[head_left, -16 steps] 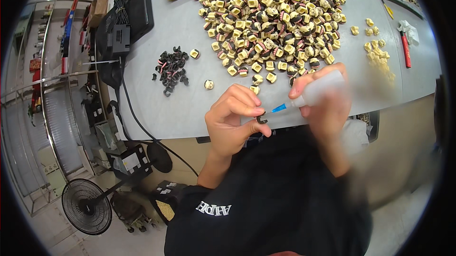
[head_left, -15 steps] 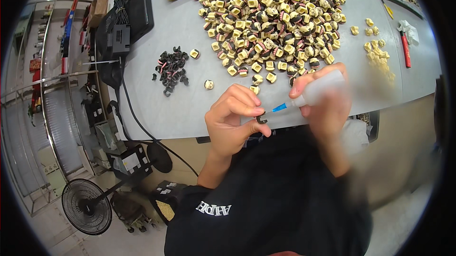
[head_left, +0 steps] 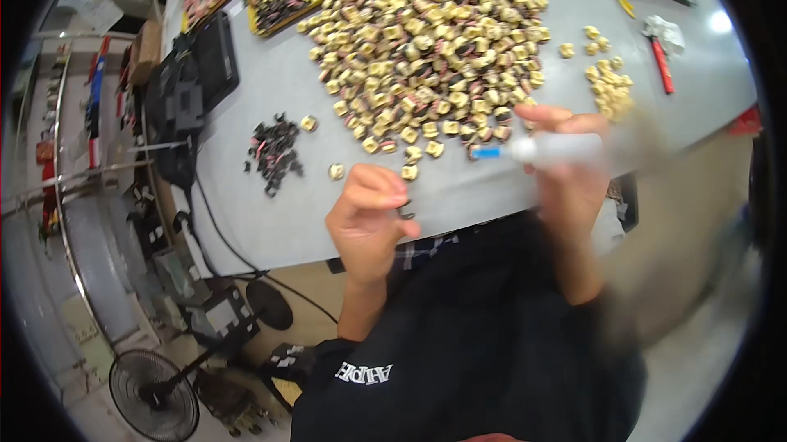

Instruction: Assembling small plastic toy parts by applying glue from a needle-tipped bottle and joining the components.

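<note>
A person's left hand (head_left: 366, 221) is pinching a small dark part (head_left: 405, 211) between curled fingertips, just above the near edge of a grey table (head_left: 246, 221). The right hand (head_left: 566, 172) is gripping a white applicator tube (head_left: 557, 148), its blue tip pointing left toward a big heap of yellowish parts (head_left: 426, 49) beyond both hands.

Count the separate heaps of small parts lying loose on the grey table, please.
3. A large tan heap in the middle, a small black heap to its left, a small pale heap at the right. The hands may hide others.
</note>
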`<state>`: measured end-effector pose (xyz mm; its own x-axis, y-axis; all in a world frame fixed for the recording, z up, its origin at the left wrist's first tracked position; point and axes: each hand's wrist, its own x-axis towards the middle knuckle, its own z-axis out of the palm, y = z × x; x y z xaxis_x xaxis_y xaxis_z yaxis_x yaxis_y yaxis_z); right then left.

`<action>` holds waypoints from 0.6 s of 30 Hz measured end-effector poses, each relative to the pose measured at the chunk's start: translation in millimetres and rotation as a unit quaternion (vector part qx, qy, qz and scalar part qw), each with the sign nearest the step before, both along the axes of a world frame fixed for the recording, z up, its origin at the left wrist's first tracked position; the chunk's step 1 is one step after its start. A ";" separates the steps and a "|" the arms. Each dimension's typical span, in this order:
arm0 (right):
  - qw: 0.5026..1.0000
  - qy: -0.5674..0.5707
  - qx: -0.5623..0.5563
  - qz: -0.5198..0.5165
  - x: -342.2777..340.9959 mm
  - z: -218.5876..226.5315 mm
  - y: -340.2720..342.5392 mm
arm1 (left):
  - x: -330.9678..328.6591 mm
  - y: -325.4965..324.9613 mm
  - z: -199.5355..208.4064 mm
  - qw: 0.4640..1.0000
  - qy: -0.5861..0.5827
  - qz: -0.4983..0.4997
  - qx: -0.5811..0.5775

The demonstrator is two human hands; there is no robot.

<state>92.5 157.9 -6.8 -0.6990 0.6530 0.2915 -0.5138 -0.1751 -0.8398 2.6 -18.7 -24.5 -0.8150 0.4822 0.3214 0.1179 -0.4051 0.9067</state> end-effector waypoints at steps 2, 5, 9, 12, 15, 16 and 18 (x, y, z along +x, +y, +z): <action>0.988 -0.052 0.124 -0.072 14.1 -1.1 18.5 | 1.2 -1.4 2.2 1.000 -0.013 -0.003 0.007; 0.936 -0.125 0.287 -0.160 28.8 -2.0 36.2 | 1.7 -3.9 2.6 1.000 -0.016 0.004 0.004; 0.833 -0.219 0.450 -0.235 41.0 -9.6 44.4 | 2.6 -4.1 2.9 1.000 -0.011 0.016 -0.009; 0.836 -0.240 0.430 -0.241 46.4 -5.8 48.1 | 1.2 -2.4 2.5 1.000 -0.006 0.014 -0.012; 0.825 -0.220 0.441 -0.277 52.3 5.5 53.9 | 0.1 -4.3 -0.2 1.000 0.009 0.023 -0.018; 0.823 -0.218 0.444 -0.280 57.9 5.9 59.5 | -0.4 -4.7 -1.7 1.000 0.014 0.013 -0.020; 0.754 -0.288 0.459 -0.371 77.8 3.9 77.4 | -0.2 -5.0 -2.3 0.999 0.026 -0.005 -0.024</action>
<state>170.4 235.4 -2.9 -0.4243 0.6342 0.6463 0.3110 0.7724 -0.5538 2.4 -23.7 -26.8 -0.7936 0.5056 0.3385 0.1612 -0.3619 0.9182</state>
